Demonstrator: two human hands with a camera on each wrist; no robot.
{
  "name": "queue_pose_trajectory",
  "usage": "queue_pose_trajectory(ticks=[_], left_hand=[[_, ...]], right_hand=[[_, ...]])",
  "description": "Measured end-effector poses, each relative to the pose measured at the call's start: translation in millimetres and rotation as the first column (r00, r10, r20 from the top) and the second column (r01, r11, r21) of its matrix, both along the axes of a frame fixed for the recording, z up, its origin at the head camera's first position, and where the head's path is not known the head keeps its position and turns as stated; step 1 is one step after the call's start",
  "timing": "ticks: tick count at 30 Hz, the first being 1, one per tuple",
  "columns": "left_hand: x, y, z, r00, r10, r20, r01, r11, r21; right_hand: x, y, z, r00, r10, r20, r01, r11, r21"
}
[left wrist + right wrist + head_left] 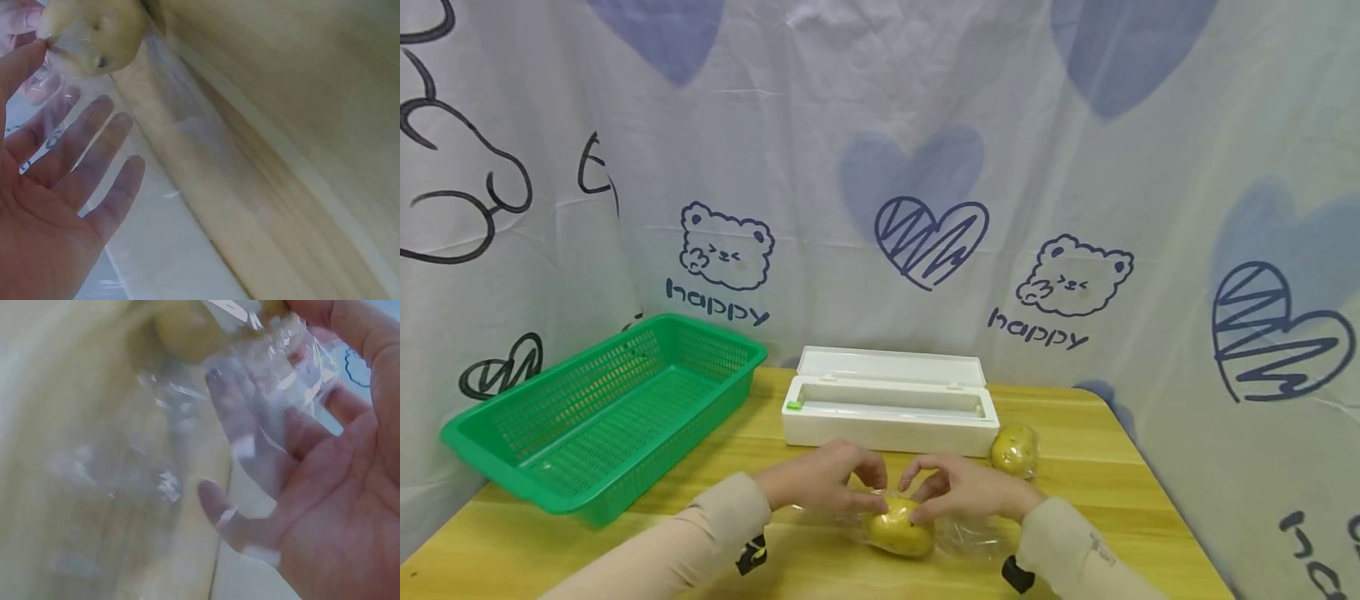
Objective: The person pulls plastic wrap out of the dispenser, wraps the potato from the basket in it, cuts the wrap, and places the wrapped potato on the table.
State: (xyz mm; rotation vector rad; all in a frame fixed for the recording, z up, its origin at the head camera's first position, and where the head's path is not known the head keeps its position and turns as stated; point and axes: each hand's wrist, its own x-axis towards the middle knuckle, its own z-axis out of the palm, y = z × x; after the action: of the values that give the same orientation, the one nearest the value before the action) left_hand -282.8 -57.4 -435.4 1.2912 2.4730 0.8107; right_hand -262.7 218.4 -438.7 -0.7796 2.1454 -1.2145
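Note:
A yellow potato [900,529] lies on the wooden table with clear plastic wrap [973,535] around it and spread out at both sides. My left hand [835,479] comes over it from the left, thumb tip against the wrapped potato. In the left wrist view its other fingers [112,140] are spread and fairly straight behind the film. From the opposite side my right hand [973,487] touches the potato with its thumb. Crumpled film covers the right hand's spread fingers [228,406] in the right wrist view.
Behind the hands stands a long white box [887,433], its lid [891,367] raised and a green piece [794,406] at its left end. Another wrapped potato [1015,451] sits at the box's right corner. A green basket [587,508] occupies the left side. A printed curtain [827,317] hangs behind the table.

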Motion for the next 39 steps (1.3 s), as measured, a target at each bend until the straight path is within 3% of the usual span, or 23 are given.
queue_pose_trajectory(ticks=[5, 7, 13, 17, 20, 26, 31, 35, 39], left_hand=[[-6.8, -2, -5.2, 0.995, 0.014, 0.094, -0.016, 1.000, 0.026], [-9.6, -2, -6.8, 0.994, 0.001, 0.113, -0.005, 0.999, 0.040], [-15.8, 1, -8.2, 0.991, 0.012, 0.135, -0.028, 0.993, 0.114], [-17.0, 4, -8.5, 0.995, 0.061, 0.084, -0.072, 0.989, 0.133], [-15.4, 5, -8.3, 0.995, 0.099, 0.026, -0.102, 0.986, 0.132], [-5.7, 4, -5.0, 0.985, 0.098, -0.141, -0.087, 0.993, 0.082], [6.5, 4, 1.0, 0.975, 0.060, -0.213, -0.060, 0.998, 0.005], [13.7, 3, 1.1, 0.963, 0.022, -0.268, -0.025, 1.000, -0.005], [15.2, 1, -2.9, 0.958, 0.029, -0.287, -0.018, 0.999, 0.041]], right_hand=[[-5.3, 4, 3.9, 0.998, 0.039, 0.056, -0.040, 0.999, 0.016], [-6.9, 4, 6.4, 0.999, 0.040, 0.034, -0.042, 0.999, 0.035], [-11.7, 3, 12.8, 0.990, -0.013, -0.143, 0.024, 0.997, 0.077], [-12.8, 2, 15.0, 0.973, -0.013, -0.230, 0.035, 0.995, 0.089], [-11.4, 0, 15.9, 0.946, -0.019, -0.325, 0.063, 0.990, 0.124], [-1.3, -8, 16.6, 0.847, -0.019, -0.531, 0.151, 0.966, 0.208], [6.5, -12, 15.2, 0.743, 0.016, -0.669, 0.198, 0.950, 0.242], [13.1, -12, 10.6, 0.652, 0.055, -0.756, 0.206, 0.947, 0.246], [22.6, -14, 6.4, 0.528, 0.112, -0.842, 0.276, 0.915, 0.294]])
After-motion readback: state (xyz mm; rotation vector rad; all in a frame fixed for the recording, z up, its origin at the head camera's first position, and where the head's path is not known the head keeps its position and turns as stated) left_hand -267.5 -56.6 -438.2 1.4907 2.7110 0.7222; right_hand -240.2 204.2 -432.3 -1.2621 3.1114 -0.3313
